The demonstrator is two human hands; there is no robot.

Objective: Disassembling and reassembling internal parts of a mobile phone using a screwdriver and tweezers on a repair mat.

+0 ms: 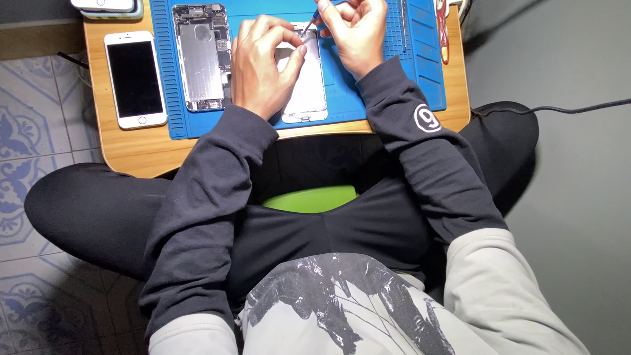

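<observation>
The left hand [259,66] rests on a white phone screen [305,92] that lies on the blue mat [388,98]. Its fingers are bent and press the top part of the screen, so much of the screen is hidden under the hand. The right hand [351,33] pinches a thin tool [309,25] with a blue handle. The tip touches the top edge of the screen, but the tip is too small to see well. An open phone body [200,56] lies just beside the left hand. A white phone [135,79] lies on the wooden table [131,148]. More phones at the top left are cut off
</observation>
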